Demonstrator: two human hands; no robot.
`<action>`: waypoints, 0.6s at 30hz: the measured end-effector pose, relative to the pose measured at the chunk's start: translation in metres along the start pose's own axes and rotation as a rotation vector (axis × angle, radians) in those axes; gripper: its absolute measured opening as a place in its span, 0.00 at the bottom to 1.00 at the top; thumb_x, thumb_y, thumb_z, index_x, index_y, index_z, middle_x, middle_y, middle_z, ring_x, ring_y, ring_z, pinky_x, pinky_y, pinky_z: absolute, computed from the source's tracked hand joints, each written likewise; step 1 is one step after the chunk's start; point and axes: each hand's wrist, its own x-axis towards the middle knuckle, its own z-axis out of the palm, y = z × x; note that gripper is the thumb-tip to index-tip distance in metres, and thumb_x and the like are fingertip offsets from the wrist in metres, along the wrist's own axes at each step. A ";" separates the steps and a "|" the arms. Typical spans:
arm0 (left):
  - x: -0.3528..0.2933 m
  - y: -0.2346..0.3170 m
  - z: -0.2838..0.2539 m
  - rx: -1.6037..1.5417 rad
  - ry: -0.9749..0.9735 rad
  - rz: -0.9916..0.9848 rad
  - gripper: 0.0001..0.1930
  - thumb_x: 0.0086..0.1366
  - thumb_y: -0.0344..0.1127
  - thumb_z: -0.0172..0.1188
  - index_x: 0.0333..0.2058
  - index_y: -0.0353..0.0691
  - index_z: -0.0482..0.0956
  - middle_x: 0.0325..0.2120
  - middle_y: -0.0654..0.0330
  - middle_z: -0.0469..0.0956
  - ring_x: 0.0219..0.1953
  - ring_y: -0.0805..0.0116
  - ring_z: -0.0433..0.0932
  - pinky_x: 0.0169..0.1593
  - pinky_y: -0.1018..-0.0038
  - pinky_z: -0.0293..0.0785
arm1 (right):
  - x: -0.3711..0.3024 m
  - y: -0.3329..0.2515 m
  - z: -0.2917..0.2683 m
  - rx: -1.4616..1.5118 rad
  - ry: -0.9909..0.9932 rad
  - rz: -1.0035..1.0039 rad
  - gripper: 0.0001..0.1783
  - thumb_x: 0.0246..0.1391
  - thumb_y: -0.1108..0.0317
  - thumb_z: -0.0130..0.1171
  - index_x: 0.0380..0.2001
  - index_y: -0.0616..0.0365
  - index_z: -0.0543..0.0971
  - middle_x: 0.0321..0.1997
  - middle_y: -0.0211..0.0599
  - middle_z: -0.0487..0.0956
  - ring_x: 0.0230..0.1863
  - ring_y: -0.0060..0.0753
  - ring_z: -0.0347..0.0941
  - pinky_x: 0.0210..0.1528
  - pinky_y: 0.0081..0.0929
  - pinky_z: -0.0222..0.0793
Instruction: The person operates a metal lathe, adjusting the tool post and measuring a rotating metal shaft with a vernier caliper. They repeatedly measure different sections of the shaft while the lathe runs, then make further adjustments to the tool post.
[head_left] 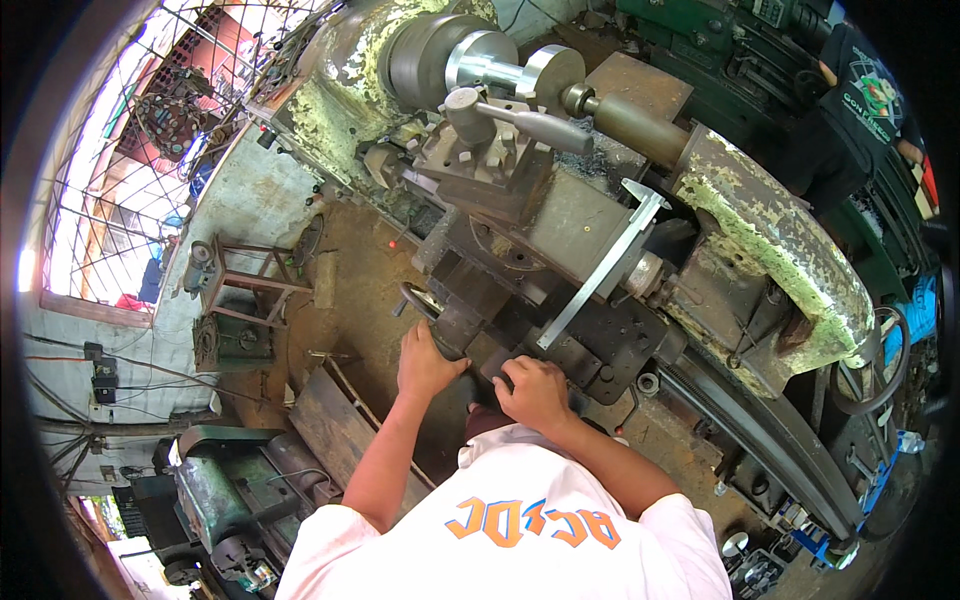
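Observation:
My left hand (430, 362) is low beside the dark carriage of a lathe, just below a small handwheel (420, 298). Its thumb stands apart from the fingers, whose tips are partly hidden. At the carriage's near edge, my right hand (532, 392) has curled fingers; whatever lies under them is hidden. A long silver caliper (605, 268) rests slantwise across the carriage, away from both hands. Beyond the tool post (485, 165) with its lever handle (545, 128), a shiny stepped metal workpiece (488, 68) sits between the chuck (425, 62) and the tailstock quill (640, 130).
The tailstock (775, 225), with peeling paint, stands at the right. Lathe bed rails (770, 435) run toward the lower right. A metal stand (255, 280) and a green machine (230, 490) are at the left. Another person (850, 110) is at the far right beside green machinery (700, 50).

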 end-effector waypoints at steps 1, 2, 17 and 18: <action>0.000 0.000 0.002 0.004 0.014 0.006 0.56 0.43 0.46 0.82 0.66 0.25 0.61 0.61 0.39 0.69 0.66 0.42 0.65 0.69 0.57 0.66 | 0.000 0.000 0.000 0.000 -0.001 -0.001 0.11 0.53 0.59 0.66 0.31 0.54 0.80 0.30 0.40 0.80 0.33 0.50 0.81 0.37 0.47 0.76; -0.001 -0.001 0.003 0.008 0.019 0.012 0.56 0.44 0.46 0.82 0.66 0.25 0.60 0.62 0.39 0.69 0.67 0.42 0.65 0.69 0.57 0.66 | 0.000 0.000 0.000 0.000 -0.002 -0.001 0.11 0.53 0.59 0.66 0.31 0.54 0.80 0.30 0.40 0.80 0.33 0.50 0.81 0.36 0.47 0.76; -0.012 0.003 0.020 0.016 0.179 0.047 0.54 0.44 0.43 0.82 0.65 0.26 0.61 0.62 0.40 0.66 0.67 0.41 0.63 0.69 0.57 0.66 | -0.001 0.000 0.001 0.006 0.023 -0.004 0.11 0.53 0.59 0.66 0.29 0.55 0.79 0.30 0.41 0.80 0.33 0.50 0.81 0.37 0.46 0.76; -0.014 0.005 0.021 0.009 0.160 0.042 0.54 0.44 0.43 0.82 0.65 0.26 0.60 0.62 0.40 0.66 0.67 0.41 0.62 0.69 0.57 0.65 | -0.001 0.000 0.001 -0.001 0.023 -0.002 0.11 0.53 0.59 0.66 0.29 0.55 0.79 0.30 0.41 0.80 0.33 0.50 0.81 0.37 0.46 0.76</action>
